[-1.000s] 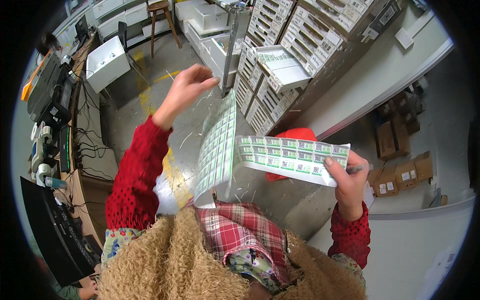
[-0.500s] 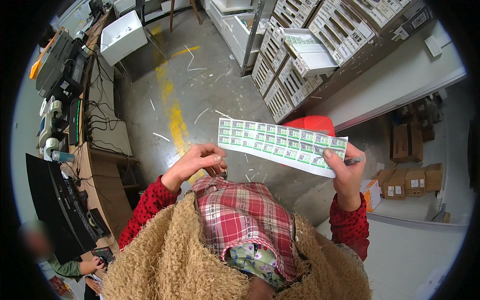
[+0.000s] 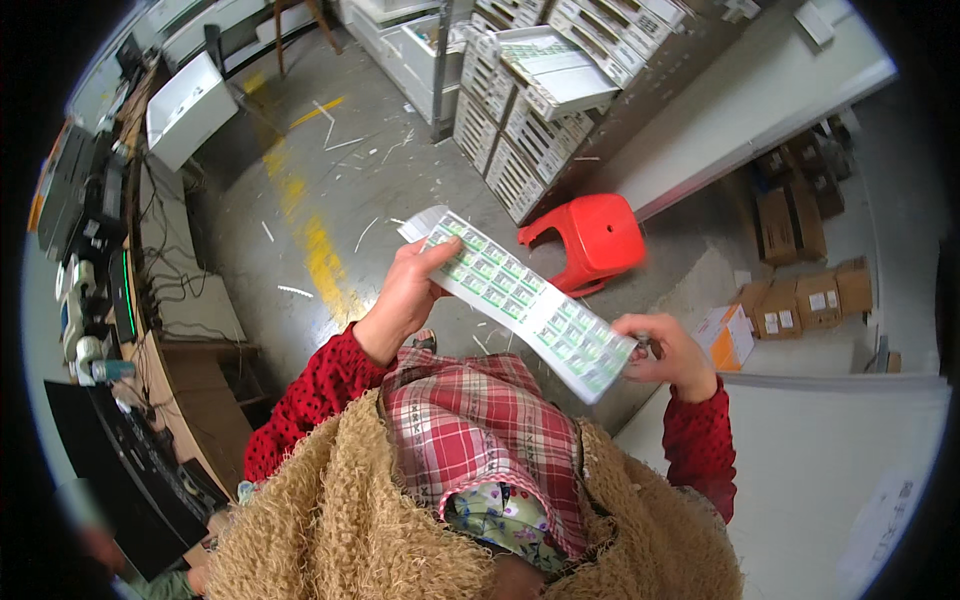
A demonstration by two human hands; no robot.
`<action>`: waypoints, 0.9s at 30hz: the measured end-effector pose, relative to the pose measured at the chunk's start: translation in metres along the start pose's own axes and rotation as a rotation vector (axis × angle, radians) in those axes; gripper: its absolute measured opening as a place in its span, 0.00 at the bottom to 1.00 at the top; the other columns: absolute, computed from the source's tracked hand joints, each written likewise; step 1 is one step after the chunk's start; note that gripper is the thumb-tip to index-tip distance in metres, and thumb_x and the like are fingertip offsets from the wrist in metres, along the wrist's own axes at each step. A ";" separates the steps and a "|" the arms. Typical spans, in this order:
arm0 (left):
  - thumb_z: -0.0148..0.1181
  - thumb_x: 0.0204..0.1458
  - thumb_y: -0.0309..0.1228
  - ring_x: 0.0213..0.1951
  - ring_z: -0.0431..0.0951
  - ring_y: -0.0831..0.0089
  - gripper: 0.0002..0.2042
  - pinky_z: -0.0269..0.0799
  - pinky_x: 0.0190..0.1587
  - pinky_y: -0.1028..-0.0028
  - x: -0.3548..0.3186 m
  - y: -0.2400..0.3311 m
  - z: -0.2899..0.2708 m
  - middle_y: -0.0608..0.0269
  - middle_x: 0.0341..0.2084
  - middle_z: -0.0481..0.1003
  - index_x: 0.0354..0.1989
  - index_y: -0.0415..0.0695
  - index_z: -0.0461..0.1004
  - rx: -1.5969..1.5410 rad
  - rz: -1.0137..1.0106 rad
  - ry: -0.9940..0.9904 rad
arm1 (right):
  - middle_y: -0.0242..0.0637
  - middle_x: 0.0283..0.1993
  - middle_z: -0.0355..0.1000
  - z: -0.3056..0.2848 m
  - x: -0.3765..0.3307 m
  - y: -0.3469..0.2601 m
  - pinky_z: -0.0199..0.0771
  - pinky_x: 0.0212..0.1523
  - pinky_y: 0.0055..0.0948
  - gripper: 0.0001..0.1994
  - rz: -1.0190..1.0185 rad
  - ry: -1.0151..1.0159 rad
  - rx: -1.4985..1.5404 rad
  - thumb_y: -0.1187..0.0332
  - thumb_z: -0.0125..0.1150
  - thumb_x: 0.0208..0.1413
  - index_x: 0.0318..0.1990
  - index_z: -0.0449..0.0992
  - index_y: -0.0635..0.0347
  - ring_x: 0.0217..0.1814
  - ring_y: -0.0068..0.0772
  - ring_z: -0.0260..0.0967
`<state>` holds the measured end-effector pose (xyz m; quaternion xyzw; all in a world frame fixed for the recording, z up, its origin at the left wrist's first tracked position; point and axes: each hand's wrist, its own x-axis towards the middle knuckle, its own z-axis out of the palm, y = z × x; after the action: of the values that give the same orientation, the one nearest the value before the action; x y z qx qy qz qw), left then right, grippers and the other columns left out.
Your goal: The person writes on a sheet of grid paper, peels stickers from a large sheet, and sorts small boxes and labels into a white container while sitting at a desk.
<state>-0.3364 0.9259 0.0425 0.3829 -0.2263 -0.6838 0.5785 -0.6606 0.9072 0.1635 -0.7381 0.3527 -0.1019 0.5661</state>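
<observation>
A long white sheet of small green-and-grey printed labels [image 3: 540, 300] hangs slanted in front of me, its right end lower and nearer. My left hand [image 3: 408, 290] grips its upper left end, thumb on the printed face and fingers behind. A pale paper flap sticks out past that end. At the other end my right hand [image 3: 665, 350] is curled, with its fingertips at the sheet's corner. A small dark metallic object [image 3: 644, 346] shows between those fingers; its kind is not clear.
A red plastic stool [image 3: 605, 235] stands beyond the sheet. Racks of narrow drawers [image 3: 550, 130] rise behind, with one open tray [image 3: 560, 70] pulled out. A desk with monitor [image 3: 110, 480] and cables runs along the left. Cartons [image 3: 800, 300] lie at right; paper scraps litter the floor.
My left hand has come up from empty and taken the sheet's left end. My right hand's thumb has left the printed face, and the sheet has tilted. My view has shifted, uncovering the stool.
</observation>
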 end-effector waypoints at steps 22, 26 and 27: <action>0.61 0.51 0.25 0.41 0.73 0.76 0.13 0.68 0.45 0.74 -0.039 -0.017 0.041 0.63 0.39 0.75 0.45 0.38 0.72 0.165 0.041 0.055 | 0.30 0.21 0.67 0.039 0.109 -0.005 0.63 0.26 0.22 0.07 -0.121 0.136 -0.213 0.72 0.61 0.50 0.28 0.72 0.67 0.24 0.15 0.60; 0.59 0.54 0.24 0.37 0.73 0.77 0.08 0.68 0.41 0.75 -0.032 -0.027 0.053 0.65 0.35 0.74 0.41 0.39 0.72 0.101 0.065 0.204 | 0.34 0.22 0.71 0.044 0.115 0.001 0.66 0.26 0.25 0.07 -0.145 0.191 -0.288 0.72 0.62 0.50 0.28 0.74 0.67 0.24 0.18 0.65; 0.59 0.54 0.24 0.37 0.73 0.77 0.08 0.68 0.41 0.75 -0.032 -0.030 0.052 0.65 0.35 0.74 0.41 0.39 0.72 0.082 0.059 0.229 | 0.36 0.22 0.72 0.044 0.116 0.001 0.67 0.26 0.25 0.06 -0.133 0.199 -0.306 0.72 0.62 0.50 0.28 0.74 0.66 0.24 0.19 0.66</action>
<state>-0.3946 0.9563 0.0599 0.4750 -0.1975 -0.6084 0.6043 -0.5521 0.8672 0.1190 -0.8235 0.3687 -0.1568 0.4017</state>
